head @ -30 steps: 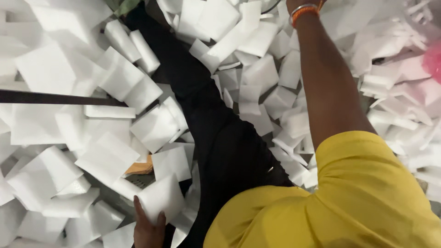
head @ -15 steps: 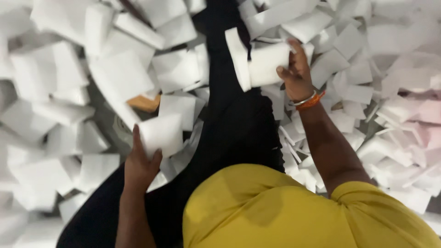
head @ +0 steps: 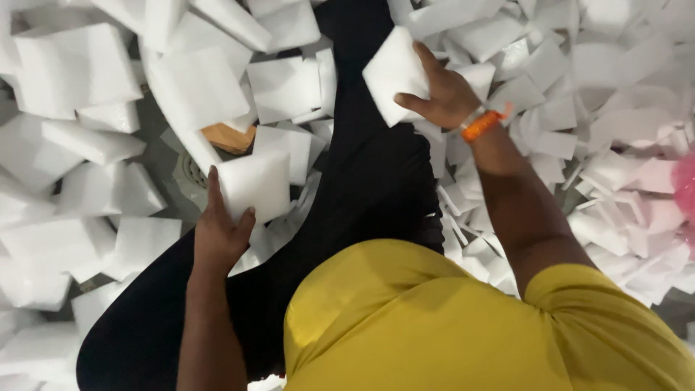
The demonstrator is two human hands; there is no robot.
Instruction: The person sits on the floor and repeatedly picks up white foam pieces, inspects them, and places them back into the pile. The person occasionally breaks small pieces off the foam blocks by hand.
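My left hand [head: 217, 235] grips a white foam sheet [head: 255, 185] by its lower left corner, just left of my black trouser leg [head: 362, 181]. My right hand [head: 441, 94], with an orange band [head: 483, 124] at the wrist, holds another white foam sheet [head: 394, 72] above the same leg. My yellow shirt [head: 434, 326] fills the bottom of the view.
Several loose white foam sheets [head: 72, 65] cover the floor on both sides. A brown wooden piece [head: 228, 137] lies among them near a round floor drain [head: 190, 172]. Something pink [head: 684, 192] shows at the right edge.
My right hand has drawn in toward my leg with its foam sheet. My left hand has come up into view and holds its sheet higher.
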